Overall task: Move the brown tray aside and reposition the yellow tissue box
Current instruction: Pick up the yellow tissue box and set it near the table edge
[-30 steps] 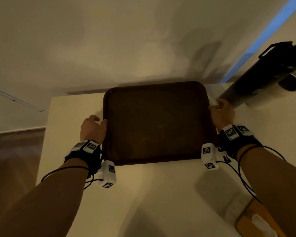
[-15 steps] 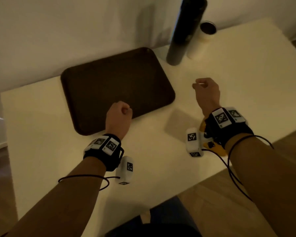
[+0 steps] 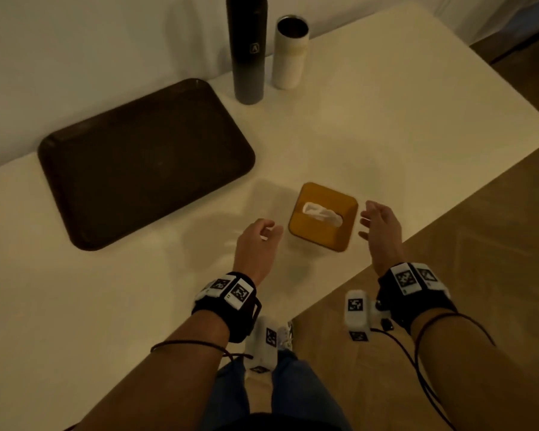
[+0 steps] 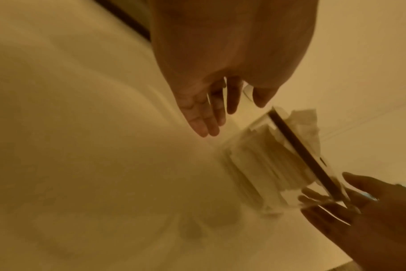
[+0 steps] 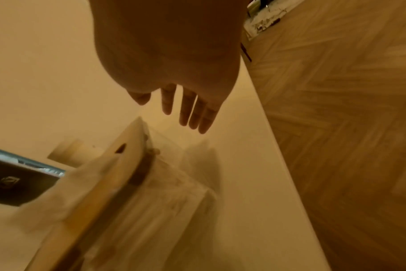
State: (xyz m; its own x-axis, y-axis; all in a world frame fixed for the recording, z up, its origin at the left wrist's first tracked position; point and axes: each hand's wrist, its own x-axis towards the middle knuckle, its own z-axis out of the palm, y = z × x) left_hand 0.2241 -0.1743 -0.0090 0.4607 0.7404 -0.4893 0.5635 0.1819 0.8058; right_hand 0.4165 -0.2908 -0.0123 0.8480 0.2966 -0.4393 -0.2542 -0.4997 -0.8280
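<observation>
Item 1: tissue box point(image 3: 322, 216), yellow lid, clear sides, white tissue point(image 3: 323, 213) poking out of the slot. We log it standing upright on the table point(image 3: 386, 126), close to the near edge, right of centre. In the left wrist view the folded stack shows through the wall of the box point(image 4: 267, 165).

Item 2: tray point(image 3: 143, 163), brown, rect. w/ rounded corners, lying flat at the far left of the table, long side along the wall edge. Nothing on it. Well apart from the box.

Item 3: left hand point(image 3: 255, 244), just left of the box, fingers loosely bent, holding nothing; no contact w/ the box that we can see.

Item 4: right hand point(image 3: 380, 231), just right of the box, over the near edge, fingers point(image 5: 192, 110) straight and spread, palm facing the box, holding nothing. Not touching it.

Item 5: black bottle point(image 3: 248, 48), tall, upright at the far edge, just right of the tray's far corner.

Item 6: white cup point(image 3: 289, 52), upright, lid off, just beside the bottle on its right.

Floor point(image 3: 495, 244): wood, herringbone.
</observation>
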